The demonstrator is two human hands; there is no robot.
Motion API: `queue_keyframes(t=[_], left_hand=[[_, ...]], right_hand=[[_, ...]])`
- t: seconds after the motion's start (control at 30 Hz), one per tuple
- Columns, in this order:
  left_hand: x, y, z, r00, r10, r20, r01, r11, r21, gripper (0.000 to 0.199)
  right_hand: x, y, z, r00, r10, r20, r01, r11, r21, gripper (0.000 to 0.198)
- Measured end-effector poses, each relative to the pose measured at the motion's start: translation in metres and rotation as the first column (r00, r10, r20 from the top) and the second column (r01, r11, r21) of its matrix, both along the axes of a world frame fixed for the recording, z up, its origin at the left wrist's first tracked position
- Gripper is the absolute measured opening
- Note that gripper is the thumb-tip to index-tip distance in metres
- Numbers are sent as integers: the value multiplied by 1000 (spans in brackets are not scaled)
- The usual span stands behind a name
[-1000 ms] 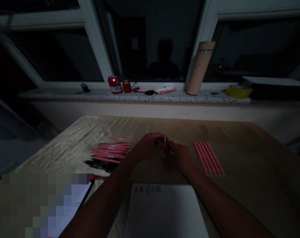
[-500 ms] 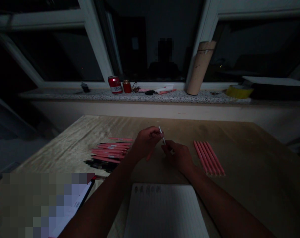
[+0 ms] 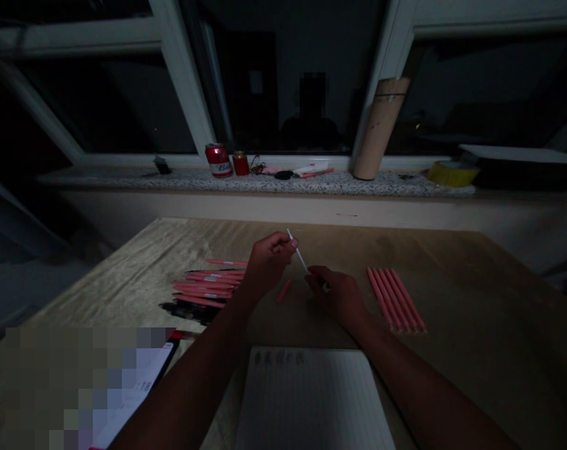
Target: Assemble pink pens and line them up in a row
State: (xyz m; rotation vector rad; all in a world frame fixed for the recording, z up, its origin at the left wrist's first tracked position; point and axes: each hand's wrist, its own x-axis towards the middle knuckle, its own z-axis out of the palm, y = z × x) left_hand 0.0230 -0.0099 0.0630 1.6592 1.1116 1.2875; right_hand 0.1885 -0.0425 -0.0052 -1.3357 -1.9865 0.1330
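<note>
My left hand (image 3: 270,259) pinches a thin white pen refill (image 3: 298,253) near its upper end. The refill slants down to the fingertips of my right hand (image 3: 334,290), which are closed around a pink pen barrel that is mostly hidden; the refill's lower end goes into it. On the table between the hands lies a short pink pen part (image 3: 284,292). A pile of pink pens (image 3: 208,284) lies left of my left hand, with dark pens (image 3: 189,310) beside it. Several pink pens (image 3: 394,300) form a neat row right of my right hand.
A lined notebook (image 3: 311,400) with small scribbles lies in front of me. A phone (image 3: 140,390) is at lower left. On the windowsill stand a red can (image 3: 218,161), a small red jar (image 3: 240,164), a tall tube (image 3: 379,131) and yellow tape (image 3: 452,174).
My left hand has moved up and left, drawing more of the white refill out from my right hand. The short pink part on the table is now fully visible. My right hand has stayed put.
</note>
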Motion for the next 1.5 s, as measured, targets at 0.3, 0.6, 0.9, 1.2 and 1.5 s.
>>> queue_keyframes(t=[0.3, 0.6, 0.9, 1.2, 1.5], left_hand=[[-3, 9, -17, 999, -31, -31, 30, 999, -21, 22], [-11, 18, -38, 946, -24, -322, 10, 999, -47, 17], [-10, 15, -44, 891, -85, -445, 82, 996, -24, 12], [-14, 20, -53, 769, -77, -635, 90, 996, -12, 21], [-17, 22, -60, 699, -118, -705, 125, 991, -42, 25]], right_hand=[[0, 0, -1, 1000, 3, -2, -3, 1000, -5, 24], [0, -1, 1, 1000, 1, 13, -1, 1000, -3, 25], [1, 0, -1, 1000, 6, 3, -6, 1000, 13, 24], [1, 0, -1, 1000, 4, -1, -4, 1000, 22, 24], [1, 0, -1, 1000, 3, -7, -3, 1000, 18, 24]])
